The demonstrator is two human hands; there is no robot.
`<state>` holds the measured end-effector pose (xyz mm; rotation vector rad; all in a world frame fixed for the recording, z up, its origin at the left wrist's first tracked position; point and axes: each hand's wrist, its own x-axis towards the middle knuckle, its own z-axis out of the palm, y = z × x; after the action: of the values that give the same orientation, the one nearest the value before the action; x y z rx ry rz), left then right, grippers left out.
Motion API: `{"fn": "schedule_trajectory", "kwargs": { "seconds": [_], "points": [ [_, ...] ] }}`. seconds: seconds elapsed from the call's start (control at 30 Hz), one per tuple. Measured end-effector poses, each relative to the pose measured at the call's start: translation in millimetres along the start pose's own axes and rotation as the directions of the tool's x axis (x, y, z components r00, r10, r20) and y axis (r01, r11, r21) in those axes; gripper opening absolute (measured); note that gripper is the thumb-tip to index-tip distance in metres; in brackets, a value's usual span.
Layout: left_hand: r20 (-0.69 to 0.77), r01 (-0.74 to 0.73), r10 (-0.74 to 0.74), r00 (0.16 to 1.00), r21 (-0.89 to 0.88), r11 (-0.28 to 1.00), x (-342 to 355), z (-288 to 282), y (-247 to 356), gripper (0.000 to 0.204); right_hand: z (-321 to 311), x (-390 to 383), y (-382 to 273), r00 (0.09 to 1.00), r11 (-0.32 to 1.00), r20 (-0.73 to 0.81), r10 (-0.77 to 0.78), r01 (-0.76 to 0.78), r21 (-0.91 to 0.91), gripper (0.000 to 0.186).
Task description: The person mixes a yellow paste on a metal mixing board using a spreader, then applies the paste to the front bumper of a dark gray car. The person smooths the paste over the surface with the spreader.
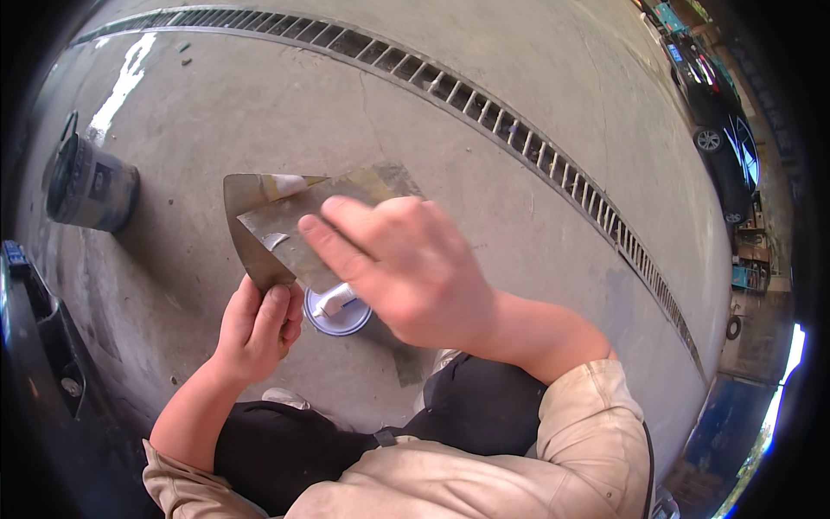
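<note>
My left hand (255, 329) pinches the lower end of a curved, thin metal putty spreader (241, 212), with a pale smear near its upper edge. My right hand (419, 272) grips a second flat putty spreader (303, 258), two fingers stretched along its top face; the thumb is hidden. This spreader overlaps the first one, and a small dab of white paste (275, 241) sits by its left edge. Whether the two blades touch is hard to tell. Below them, a white tube (334, 301) lies on the lid of a round tin (341, 328) standing on the floor.
A dark bucket (99, 186) with a raised handle stands on the concrete floor at the left. A dark vehicle part (60, 355) rises at the near left. A metal drain grate (450, 91) curves across the floor. At the far right are a parked black car (713, 130) and a tyre (734, 327).
</note>
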<state>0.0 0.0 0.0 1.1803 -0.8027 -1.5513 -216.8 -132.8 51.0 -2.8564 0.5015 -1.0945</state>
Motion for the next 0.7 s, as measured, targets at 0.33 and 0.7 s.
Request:
{"fn": "schedule_trajectory", "kwargs": {
  "seconds": [0.33,0.7],
  "points": [
    [-0.029,0.032,-0.03,0.999,0.093,0.995,3.6,0.8,0.0,0.014,13.5,0.4,2.8,1.0,1.0,-0.009,0.013,-0.013,0.014,0.052],
    [-0.003,0.109,-0.109,0.994,0.091,0.99,6.5,-10.0,5.0,0.012,1.5,4.4,9.2,1.0,0.974,-0.021,0.018,-0.012,0.226,0.052]
  ]
}}
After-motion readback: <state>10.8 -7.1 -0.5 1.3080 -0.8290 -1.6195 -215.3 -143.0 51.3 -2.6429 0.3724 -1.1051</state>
